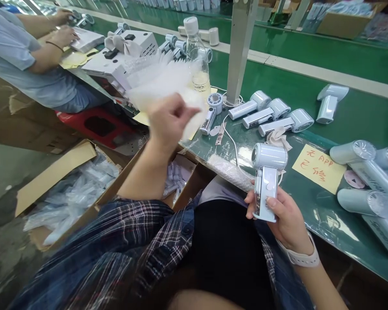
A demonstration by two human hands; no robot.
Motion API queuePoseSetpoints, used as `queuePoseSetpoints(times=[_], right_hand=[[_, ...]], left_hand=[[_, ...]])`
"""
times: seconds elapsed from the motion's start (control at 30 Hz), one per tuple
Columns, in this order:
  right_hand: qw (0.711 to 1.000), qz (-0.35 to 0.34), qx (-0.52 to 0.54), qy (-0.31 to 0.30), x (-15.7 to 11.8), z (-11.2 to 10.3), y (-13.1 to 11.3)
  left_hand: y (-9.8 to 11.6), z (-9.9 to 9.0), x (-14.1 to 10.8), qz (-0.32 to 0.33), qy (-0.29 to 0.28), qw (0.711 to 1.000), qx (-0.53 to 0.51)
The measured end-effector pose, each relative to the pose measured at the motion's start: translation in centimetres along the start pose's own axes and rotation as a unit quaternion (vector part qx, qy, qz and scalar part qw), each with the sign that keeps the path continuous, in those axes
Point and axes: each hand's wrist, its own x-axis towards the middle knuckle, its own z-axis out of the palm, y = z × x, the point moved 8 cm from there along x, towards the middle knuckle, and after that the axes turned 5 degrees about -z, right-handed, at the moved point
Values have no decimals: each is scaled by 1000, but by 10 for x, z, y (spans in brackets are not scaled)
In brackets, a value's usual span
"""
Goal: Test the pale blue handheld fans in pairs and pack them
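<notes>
Nearest the wearer, the right hand (286,215) held a pale blue handheld fan (267,183) by its handle at the near edge of the green worktable (323,204), thumb pressed on the face, fingertips curled round from behind. This low grip was judged sound: it left the round head free, and light pressure probably sufficed for so glossy a casing. At near left, a carton (54,174) contained crumpled clear packaging; at right lay a handwritten yellow note (318,168). Farther in, the left hand (166,118) was raised, fingers curled and apparently pinching plastic film (168,79), although motion blur obscured the contact. A small pinch near the film's edge seemed best, with slack kept off the bottle (202,79) just beyond. Three similar fans (258,118) lay right of it, near a metal post (241,47). At far left sat a co-worker (11,56), both hands forward
</notes>
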Motion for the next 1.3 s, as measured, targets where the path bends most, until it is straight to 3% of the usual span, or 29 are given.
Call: queuePoseSetpoints(times=[0.07, 0.13, 0.17, 0.23, 0.3, 0.4, 0.5, 0.6, 0.7, 0.8, 0.87, 0.93, 1.03, 1.1, 1.17, 1.2, 1.3], right_hand=[[1000, -6, -17, 10, -3, -2, -1], [998, -19, -59, 33, -7, -11, -3], [993, -30, -93, 61, -9, -21, -5], [972, -55, -177, 143, -16, -48, -11], [941, -63, -244, 225, -25, -77, -15], [901, -50, -331, 277, -32, -104, -16], [856, -89, -436, 261, -32, -96, -22], [827, -173, -502, 186, -25, -61, -25], [800, -177, -563, 111, -8, -30, -19], [761, -139, -626, 96, 10, -19, -19], [729, -123, -668, 79, 18, -14, -21], [693, -118, -709, 55, 22, -6, -21], [641, -128, -756, 46, 21, 6, -18], [623, -142, -768, 38, 19, 13, -17], [646, -146, -749, 30, 19, 12, -19], [679, -140, -720, 35, 19, 8, -22], [831, -98, -537, 109, 19, -16, -33]], left_hand=[[46, 49, -32, 37, -135, 990, 17], [80, 103, -70, 62, -331, 940, 58], [93, 117, -83, 74, -379, 920, 59], [108, 133, -96, 98, -452, 886, 41], [110, 137, -97, 108, -511, 853, -3], [104, 135, -97, 92, -587, 801, -78], [100, 137, -103, 52, -618, 771, -148], [88, 146, -110, -80, -617, 749, -228], [67, 150, -107, -244, -543, 728, -340], [42, 145, -100, -349, -464, 687, -438], [34, 140, -96, -339, -462, 688, -446], [35, 131, -88, -277, -468, 724, -425], [55, 106, -72, -104, -433, 823, -352], [81, 87, -71, 38, -425, 857, -288], [104, 73, -79, 160, -443, 854, -222], [112, 66, -82, 203, -448, 849, -191], [117, 52, -82, 241, -438, 856, -131]])
